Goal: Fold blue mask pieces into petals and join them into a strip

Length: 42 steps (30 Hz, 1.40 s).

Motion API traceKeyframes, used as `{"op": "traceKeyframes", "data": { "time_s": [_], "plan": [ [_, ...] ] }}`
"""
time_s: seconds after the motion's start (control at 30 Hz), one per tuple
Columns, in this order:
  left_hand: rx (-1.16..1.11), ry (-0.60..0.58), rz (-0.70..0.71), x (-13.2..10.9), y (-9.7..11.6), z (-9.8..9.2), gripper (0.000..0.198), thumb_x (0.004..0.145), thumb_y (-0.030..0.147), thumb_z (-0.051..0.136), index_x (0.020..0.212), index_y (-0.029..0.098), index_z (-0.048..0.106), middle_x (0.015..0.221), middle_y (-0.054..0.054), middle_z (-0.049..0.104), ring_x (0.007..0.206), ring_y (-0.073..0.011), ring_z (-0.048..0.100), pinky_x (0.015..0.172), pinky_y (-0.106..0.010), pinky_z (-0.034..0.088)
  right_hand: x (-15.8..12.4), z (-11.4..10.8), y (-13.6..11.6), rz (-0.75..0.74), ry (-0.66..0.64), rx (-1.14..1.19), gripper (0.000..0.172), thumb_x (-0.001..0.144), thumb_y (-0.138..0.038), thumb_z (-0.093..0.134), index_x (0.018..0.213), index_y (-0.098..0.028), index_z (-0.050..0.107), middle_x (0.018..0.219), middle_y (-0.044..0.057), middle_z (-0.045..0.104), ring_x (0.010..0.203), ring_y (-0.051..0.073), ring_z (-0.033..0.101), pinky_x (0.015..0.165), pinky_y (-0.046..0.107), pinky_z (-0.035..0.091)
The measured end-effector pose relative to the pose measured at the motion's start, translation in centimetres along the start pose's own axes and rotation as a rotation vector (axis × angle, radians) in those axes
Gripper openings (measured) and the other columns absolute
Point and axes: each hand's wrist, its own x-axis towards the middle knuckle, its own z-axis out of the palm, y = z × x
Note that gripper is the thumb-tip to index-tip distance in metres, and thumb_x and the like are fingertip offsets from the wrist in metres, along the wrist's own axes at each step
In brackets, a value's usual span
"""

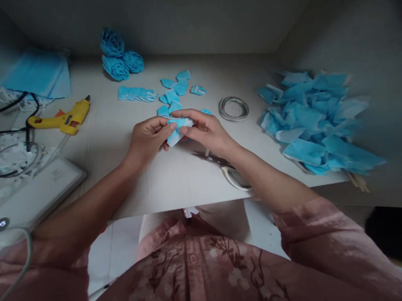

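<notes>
My left hand (147, 139) and my right hand (204, 130) meet over the middle of the white table (175, 182). Both pinch one small light-blue fabric piece (179, 128) between fingers and thumbs. Just beyond the hands lie several cut blue pieces (175, 93). Scissors (224, 165) lie on the table under my right wrist, partly hidden by it.
Three blue fabric roses (119, 56) stand at the back. A yellow glue gun (64, 119) with a black cord lies at the left. A roll of tape (233, 108) sits right of the hands, a heap of blue fabric scraps (312, 119) farther right. A white device (33, 197) lies near left.
</notes>
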Motion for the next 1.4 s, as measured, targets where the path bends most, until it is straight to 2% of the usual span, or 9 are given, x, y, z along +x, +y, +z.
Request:
{"op": "traceKeyframes", "data": {
  "time_s": [0.1, 0.23, 0.43, 0.6, 0.83, 1.07, 1.27, 1.33, 1.4],
  "plan": [
    [-0.007, 0.016, -0.004, 0.0, 0.1, 0.2, 0.025, 0.082, 0.035, 0.082, 0.073, 0.018, 0.066, 0.06, 0.003, 0.064, 0.047, -0.0069, 0.05, 0.046, -0.019, 0.041, 0.0, 0.3, 0.2, 0.013, 0.027, -0.009, 0.062, 0.094, -0.065, 0.073, 0.141, -0.026, 0.066, 0.111, 0.005, 0.078, 0.088, 0.019, 0.071, 0.08, 0.035, 0.063],
    [-0.05, 0.0, -0.02, -0.1, 0.0, 0.3, 0.02, 0.085, 0.029, 0.08, 0.074, 0.016, 0.068, 0.057, 0.003, 0.063, 0.046, -0.0072, 0.053, 0.048, -0.019, 0.042, 0.0, 0.4, 0.6, 0.019, 0.074, -0.012, 0.062, 0.097, -0.059, 0.071, 0.147, -0.025, 0.06, 0.097, 0.003, 0.075, 0.082, 0.019, 0.07, 0.078, 0.035, 0.063],
    [-0.16, -0.036, -0.104, -0.1, 0.0, 0.5, 0.023, 0.087, 0.031, 0.081, 0.077, 0.015, 0.068, 0.064, -0.001, 0.068, 0.052, -0.0088, 0.059, 0.051, -0.02, 0.046, 0.2, -0.3, 1.1, -0.031, 0.11, -0.072, 0.061, 0.102, -0.058, 0.064, 0.152, -0.024, 0.052, 0.096, 0.003, 0.074, 0.082, 0.019, 0.07, 0.079, 0.035, 0.063],
    [-0.225, -0.051, -0.125, 0.0, 0.2, 0.3, 0.029, 0.093, 0.036, 0.076, 0.074, 0.016, 0.067, 0.069, -0.004, 0.07, 0.057, -0.0116, 0.063, 0.051, -0.022, 0.049, 0.2, -0.7, 1.3, -0.014, 0.097, -0.024, 0.068, 0.098, -0.063, 0.069, 0.153, -0.026, 0.054, 0.098, 0.003, 0.074, 0.085, 0.02, 0.07, 0.079, 0.037, 0.064],
    [-0.082, -0.04, -0.071, 0.2, -0.2, -0.3, 0.014, 0.086, 0.02, 0.08, 0.076, 0.014, 0.072, 0.068, -0.002, 0.072, 0.051, -0.0072, 0.058, 0.051, -0.019, 0.044, 0.3, -1.4, 1.1, -0.029, 0.068, -0.041, 0.076, 0.096, -0.072, 0.067, 0.157, -0.027, 0.052, 0.092, 0.0, 0.069, 0.078, 0.017, 0.067, 0.076, 0.035, 0.063],
    [-0.088, -0.117, -0.073, 0.1, 0.2, -0.5, 0.025, 0.089, 0.034, 0.08, 0.075, 0.014, 0.074, 0.069, -0.005, 0.072, 0.056, -0.0106, 0.062, 0.053, -0.021, 0.048, 0.3, -1.9, 0.4, -0.025, 0.029, -0.031, 0.076, 0.095, -0.068, 0.072, 0.157, -0.028, 0.051, 0.098, 0.001, 0.073, 0.076, 0.015, 0.067, 0.076, 0.032, 0.062],
    [0.001, -0.133, -0.041, 0.2, 0.0, -0.5, 0.024, 0.083, 0.027, 0.084, 0.068, 0.014, 0.071, 0.062, -0.002, 0.069, 0.05, -0.0084, 0.056, 0.049, -0.02, 0.043, 0.2, -1.3, 0.2, -0.045, 0.02, -0.016, 0.073, 0.096, -0.066, 0.072, 0.155, -0.026, 0.054, 0.096, 0.001, 0.075, 0.074, 0.014, 0.068, 0.073, 0.03, 0.062],
    [-0.032, -0.117, -0.059, 0.3, 0.0, -0.6, 0.025, 0.084, 0.027, 0.083, 0.067, 0.014, 0.069, 0.064, -0.003, 0.07, 0.051, -0.0079, 0.056, 0.049, -0.019, 0.043, 0.2, -1.6, 0.2, -0.062, 0.056, -0.034, 0.069, 0.099, -0.065, 0.068, 0.154, -0.026, 0.055, 0.103, 0.003, 0.077, 0.081, 0.016, 0.072, 0.077, 0.032, 0.065],
    [-0.089, -0.096, -0.094, 0.3, 0.3, -0.7, 0.027, 0.084, 0.027, 0.083, 0.067, 0.014, 0.066, 0.064, -0.002, 0.069, 0.051, -0.0076, 0.056, 0.049, -0.019, 0.043, 0.2, -2.1, 0.0, -0.095, 0.102, -0.087, 0.063, 0.102, -0.064, 0.063, 0.153, -0.027, 0.057, 0.116, 0.006, 0.077, 0.098, 0.019, 0.075, 0.084, 0.034, 0.066]
  ]
}}
